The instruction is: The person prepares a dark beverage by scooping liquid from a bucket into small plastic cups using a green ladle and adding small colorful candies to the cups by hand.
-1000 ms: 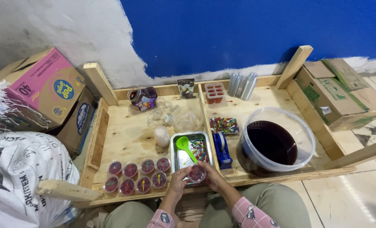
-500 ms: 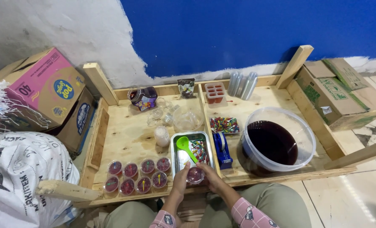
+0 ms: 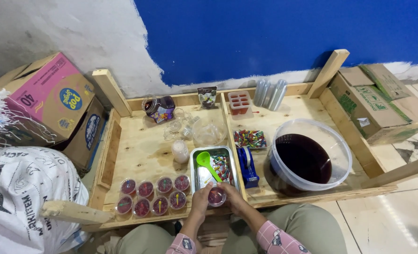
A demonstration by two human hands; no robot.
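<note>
Blue wall behind; our left hand [image 3: 200, 201] and right hand [image 3: 231, 196] grip a small cup [image 3: 216, 195], light, bendy, spillable; we hold its sides.

- I see a green spoon [image 3: 208, 164] in the silver tray [image 3: 196, 176].
- Dark red drink fills the clear tub [image 3: 309, 156], right.
- Pink box [image 3: 49, 96], far left.
- Blue wall [image 3: 274, 33].
- Pink patterned sleeves [image 3: 277, 240], near.

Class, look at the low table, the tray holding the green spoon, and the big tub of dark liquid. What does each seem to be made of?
Low table: bare, unfinished plywood, grain visible. Tray: probably steel or aluminium, grey and shiny. Green spoon: glossy plastic. Tub: clear plastic, liquid shows through its wall.
</note>
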